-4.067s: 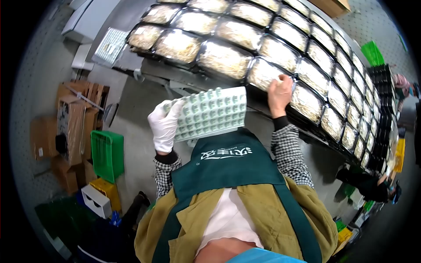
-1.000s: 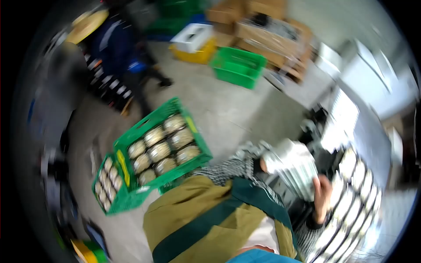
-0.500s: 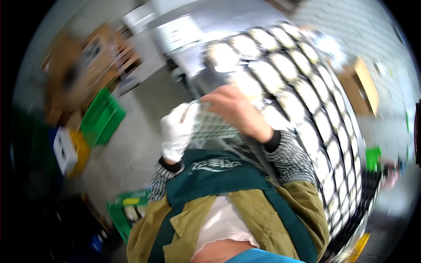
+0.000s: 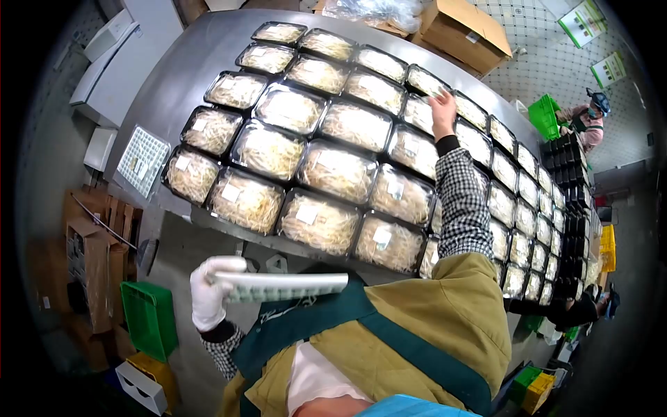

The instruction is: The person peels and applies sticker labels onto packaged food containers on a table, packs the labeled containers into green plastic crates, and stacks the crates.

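My left hand [image 4: 208, 292], in a white glove, grips a stack of label sheets [image 4: 292, 283] by its left end. The stack is tilted nearly edge-on, in front of my apron. My bare right hand [image 4: 442, 111] is stretched out over the far rows of packed trays, fingers bent together at the film of one tray [image 4: 425, 82]. Whatever is at the fingertips is too small to make out. Around it stand rows of black trays under clear film, filled with pale strands like bean sprouts; many, such as this near tray [image 4: 319, 222], bear a small white label.
Another label sheet [image 4: 142, 161] lies at the metal table's [image 4: 187, 52] left corner. Behind are a cardboard box [image 4: 462, 35] and clear plastic bags. A green crate [image 4: 149, 320] and cartons stand on the left floor. Two people are at the right, near stacked black trays [image 4: 577, 187].
My right hand has left the label sheets and reached forward to a far tray. My left hand has moved left and down with the stack. The view has turned toward the table.
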### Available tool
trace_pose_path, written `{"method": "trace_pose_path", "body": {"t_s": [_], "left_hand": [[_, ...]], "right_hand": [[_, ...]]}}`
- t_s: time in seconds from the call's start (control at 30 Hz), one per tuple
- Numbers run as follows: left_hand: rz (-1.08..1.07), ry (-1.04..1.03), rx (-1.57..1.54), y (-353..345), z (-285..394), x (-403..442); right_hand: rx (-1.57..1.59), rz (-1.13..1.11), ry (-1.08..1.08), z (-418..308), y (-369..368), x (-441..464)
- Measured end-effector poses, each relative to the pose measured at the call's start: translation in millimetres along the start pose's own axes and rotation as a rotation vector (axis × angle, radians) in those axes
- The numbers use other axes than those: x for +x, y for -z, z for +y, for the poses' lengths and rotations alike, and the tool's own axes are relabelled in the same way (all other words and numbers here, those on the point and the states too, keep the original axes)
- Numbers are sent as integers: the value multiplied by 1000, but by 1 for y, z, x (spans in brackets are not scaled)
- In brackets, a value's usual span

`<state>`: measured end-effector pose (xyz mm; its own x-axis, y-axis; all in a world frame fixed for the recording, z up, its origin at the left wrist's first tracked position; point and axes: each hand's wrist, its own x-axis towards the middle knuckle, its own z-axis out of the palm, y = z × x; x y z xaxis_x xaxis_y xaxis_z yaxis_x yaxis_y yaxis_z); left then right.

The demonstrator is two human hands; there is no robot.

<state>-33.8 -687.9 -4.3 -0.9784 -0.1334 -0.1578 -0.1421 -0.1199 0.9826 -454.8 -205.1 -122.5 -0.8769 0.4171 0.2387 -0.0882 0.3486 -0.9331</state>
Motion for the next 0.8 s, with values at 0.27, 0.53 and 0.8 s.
{"method": "trace_pose_path", "body": {"t_s": [0.27,0.53,0.8], "left_hand": [[298,151,-6,6,-10,8],[404,233,119,-12,-3,25],[390,312,160,-37,17,35]], "right_hand": [[-465,190,217,65,-41,111],[-510,132,318,29,-76,93],[-693,96,191,-3,-196,77]]}}
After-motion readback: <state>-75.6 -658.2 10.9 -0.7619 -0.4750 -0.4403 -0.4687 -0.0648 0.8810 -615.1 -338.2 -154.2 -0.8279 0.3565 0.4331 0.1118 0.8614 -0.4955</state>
